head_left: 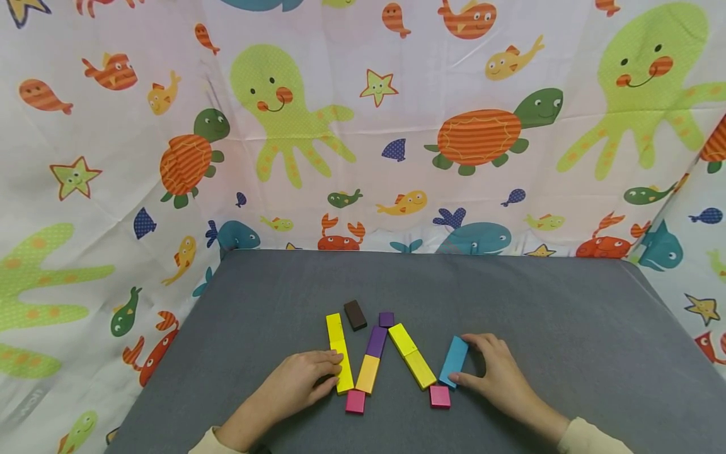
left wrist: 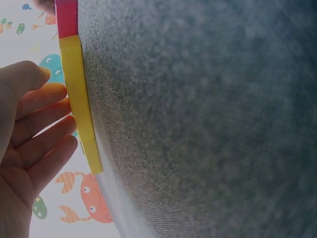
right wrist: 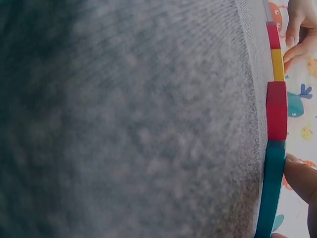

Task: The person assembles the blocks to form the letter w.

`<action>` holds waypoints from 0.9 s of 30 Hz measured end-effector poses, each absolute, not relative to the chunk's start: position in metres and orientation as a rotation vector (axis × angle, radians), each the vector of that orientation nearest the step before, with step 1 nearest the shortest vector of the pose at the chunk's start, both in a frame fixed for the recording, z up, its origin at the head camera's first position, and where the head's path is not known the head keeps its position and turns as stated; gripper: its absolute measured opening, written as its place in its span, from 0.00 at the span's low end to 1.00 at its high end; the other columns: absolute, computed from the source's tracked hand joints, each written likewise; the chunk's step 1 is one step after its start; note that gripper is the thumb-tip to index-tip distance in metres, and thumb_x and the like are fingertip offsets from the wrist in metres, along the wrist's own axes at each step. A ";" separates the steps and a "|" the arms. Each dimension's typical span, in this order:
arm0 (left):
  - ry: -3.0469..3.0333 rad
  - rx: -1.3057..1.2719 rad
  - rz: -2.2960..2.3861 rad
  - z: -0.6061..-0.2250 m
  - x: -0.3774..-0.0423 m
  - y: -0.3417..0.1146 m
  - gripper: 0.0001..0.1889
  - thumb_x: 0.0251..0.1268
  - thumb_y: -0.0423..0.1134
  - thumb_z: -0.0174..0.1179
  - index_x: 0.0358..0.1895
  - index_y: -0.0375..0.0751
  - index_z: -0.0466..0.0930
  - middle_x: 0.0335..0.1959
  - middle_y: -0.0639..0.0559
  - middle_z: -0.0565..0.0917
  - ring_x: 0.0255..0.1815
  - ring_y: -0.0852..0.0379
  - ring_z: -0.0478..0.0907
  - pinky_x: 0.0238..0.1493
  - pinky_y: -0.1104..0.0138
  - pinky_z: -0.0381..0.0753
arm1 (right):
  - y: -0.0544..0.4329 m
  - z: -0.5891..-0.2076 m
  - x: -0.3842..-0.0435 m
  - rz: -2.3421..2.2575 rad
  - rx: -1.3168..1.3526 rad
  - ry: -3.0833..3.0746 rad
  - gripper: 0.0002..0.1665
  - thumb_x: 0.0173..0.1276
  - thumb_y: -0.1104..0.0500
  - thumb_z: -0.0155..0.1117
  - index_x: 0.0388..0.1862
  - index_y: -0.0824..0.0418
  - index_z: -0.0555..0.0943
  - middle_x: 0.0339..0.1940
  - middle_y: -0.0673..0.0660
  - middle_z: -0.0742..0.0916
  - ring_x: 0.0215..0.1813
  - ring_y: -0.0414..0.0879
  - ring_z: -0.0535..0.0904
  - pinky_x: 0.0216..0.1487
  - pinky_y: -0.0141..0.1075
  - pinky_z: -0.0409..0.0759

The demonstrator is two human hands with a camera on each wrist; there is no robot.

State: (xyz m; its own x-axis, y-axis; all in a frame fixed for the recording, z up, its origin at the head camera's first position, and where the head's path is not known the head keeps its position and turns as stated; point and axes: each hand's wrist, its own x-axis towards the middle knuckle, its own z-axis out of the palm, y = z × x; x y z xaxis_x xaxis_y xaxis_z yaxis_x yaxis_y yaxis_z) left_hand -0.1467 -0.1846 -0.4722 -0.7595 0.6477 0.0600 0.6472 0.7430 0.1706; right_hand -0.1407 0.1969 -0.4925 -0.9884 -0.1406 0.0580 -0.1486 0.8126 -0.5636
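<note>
Flat coloured blocks lie end to end in a zigzag. My right hand [head_left: 496, 372] holds the blue block [head_left: 454, 360] lengthwise, index finger at its far end and thumb near its lower end. That blue block slants up from a pink square block [head_left: 439, 397]. At the zigzag's other side my left hand [head_left: 300, 381] rests its fingertips against the left yellow blocks [head_left: 339, 353]; in the left wrist view the fingers [left wrist: 47, 126] are loosely extended along the yellow side. Another pink square [head_left: 355, 401] sits at the left bottom corner.
Between the two sides are an orange-yellow block [head_left: 368, 374], a purple block [head_left: 377, 342], a small purple square [head_left: 386, 320] and right yellow blocks [head_left: 411, 356]. A dark brown block [head_left: 355, 315] lies apart. Behind the grey table [head_left: 272, 284] hangs a sea-animal curtain [head_left: 340, 38].
</note>
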 end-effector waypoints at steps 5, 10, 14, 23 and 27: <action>2.933 1.084 0.272 -0.472 -0.147 -0.184 0.14 0.66 0.48 0.64 0.51 0.50 0.87 0.56 0.58 0.86 0.58 0.59 0.84 0.57 0.62 0.85 | 0.196 -0.492 -0.141 0.922 0.218 -2.996 0.48 0.49 0.36 0.78 0.64 0.60 0.75 0.57 0.60 0.80 0.60 0.56 0.74 0.59 0.58 0.77; 2.939 1.092 0.264 -0.472 -0.147 -0.184 0.14 0.66 0.48 0.64 0.51 0.50 0.88 0.56 0.58 0.86 0.58 0.59 0.84 0.57 0.62 0.85 | 0.196 -0.492 -0.141 0.915 0.220 -2.993 0.47 0.49 0.37 0.78 0.63 0.60 0.75 0.57 0.60 0.80 0.60 0.56 0.74 0.59 0.58 0.77; 2.944 1.103 0.269 -0.473 -0.147 -0.184 0.13 0.66 0.48 0.64 0.50 0.50 0.88 0.56 0.58 0.86 0.58 0.59 0.83 0.57 0.62 0.85 | 0.196 -0.493 -0.141 0.915 0.224 -2.988 0.47 0.49 0.37 0.78 0.63 0.60 0.75 0.57 0.60 0.80 0.60 0.56 0.74 0.59 0.58 0.77; 2.948 1.113 0.260 -0.473 -0.148 -0.184 0.13 0.66 0.48 0.64 0.50 0.50 0.88 0.55 0.57 0.87 0.58 0.59 0.84 0.57 0.62 0.85 | 0.196 -0.493 -0.141 0.915 0.202 -3.012 0.48 0.49 0.36 0.78 0.63 0.59 0.75 0.57 0.59 0.80 0.60 0.56 0.73 0.60 0.59 0.76; 2.944 1.104 0.253 -0.472 -0.147 -0.184 0.14 0.66 0.48 0.64 0.50 0.50 0.88 0.56 0.58 0.86 0.58 0.59 0.84 0.57 0.62 0.85 | 0.196 -0.493 -0.141 0.911 0.207 -3.012 0.48 0.49 0.36 0.78 0.63 0.59 0.75 0.58 0.60 0.80 0.60 0.56 0.73 0.59 0.59 0.76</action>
